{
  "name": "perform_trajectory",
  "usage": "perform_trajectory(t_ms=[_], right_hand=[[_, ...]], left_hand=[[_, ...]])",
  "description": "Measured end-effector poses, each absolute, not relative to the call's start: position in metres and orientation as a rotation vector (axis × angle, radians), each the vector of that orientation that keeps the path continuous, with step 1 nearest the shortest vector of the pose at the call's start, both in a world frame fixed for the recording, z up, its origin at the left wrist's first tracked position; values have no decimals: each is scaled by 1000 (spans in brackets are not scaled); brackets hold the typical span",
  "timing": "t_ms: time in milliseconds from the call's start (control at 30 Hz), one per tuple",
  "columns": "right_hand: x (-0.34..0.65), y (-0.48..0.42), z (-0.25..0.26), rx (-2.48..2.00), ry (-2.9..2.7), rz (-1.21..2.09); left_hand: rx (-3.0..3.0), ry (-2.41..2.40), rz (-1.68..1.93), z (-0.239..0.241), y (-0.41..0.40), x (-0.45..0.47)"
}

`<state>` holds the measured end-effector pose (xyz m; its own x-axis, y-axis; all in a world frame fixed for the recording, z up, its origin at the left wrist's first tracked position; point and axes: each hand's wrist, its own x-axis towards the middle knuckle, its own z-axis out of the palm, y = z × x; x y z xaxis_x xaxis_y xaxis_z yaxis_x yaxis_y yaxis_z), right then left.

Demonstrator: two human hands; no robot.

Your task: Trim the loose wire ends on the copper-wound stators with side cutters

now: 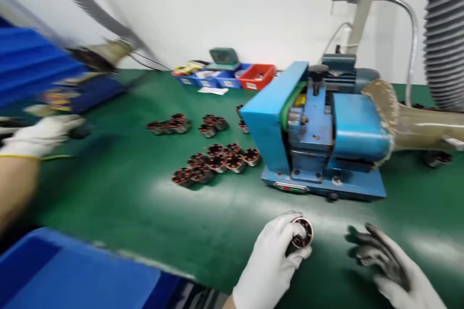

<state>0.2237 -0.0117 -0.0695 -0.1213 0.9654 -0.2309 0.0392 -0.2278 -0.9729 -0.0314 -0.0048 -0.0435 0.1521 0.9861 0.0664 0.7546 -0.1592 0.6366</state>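
Note:
My left hand (273, 258), in a white glove, is closed around a small round motor stator with copper windings (302, 234), held just above the green table mat (119, 203). My right hand (389, 263) wears a white glove with dark-stained fingers. It rests spread and empty on the mat, to the right of the stator. Both hands are in front of a blue bench machine (319, 130).
Several more stators lie in clusters (215, 161) (170, 125) left of the machine. A blue bin (65, 275) sits at the near left edge. Small blue and red trays (257, 76) stand at the back. Another person's gloved hand (41, 135) reaches in at the left. A ribbed hose (445, 34) hangs at the right.

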Motion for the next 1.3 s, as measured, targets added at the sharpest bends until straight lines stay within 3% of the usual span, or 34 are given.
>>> perform_trajectory(t_ms=[233, 467, 933, 1200, 1300], right_hand=[[235, -7, -74, -1375, -1236, 1614], [199, 6, -37, -1298, -1548, 1403], [187, -6, -41, -1723, -1388, 991], [238, 12, -33, -1871, -1188, 664], [231, 6, -19, -1762, -1486, 575]], left_hand=[[2072, 1348, 665, -59, 4, 12], [2227, 1222, 654, -56, 14, 15], [2196, 1276, 713, -49, 12, 25], [2198, 1280, 743, -49, 14, 26], [2212, 1278, 755, -48, 14, 26]])
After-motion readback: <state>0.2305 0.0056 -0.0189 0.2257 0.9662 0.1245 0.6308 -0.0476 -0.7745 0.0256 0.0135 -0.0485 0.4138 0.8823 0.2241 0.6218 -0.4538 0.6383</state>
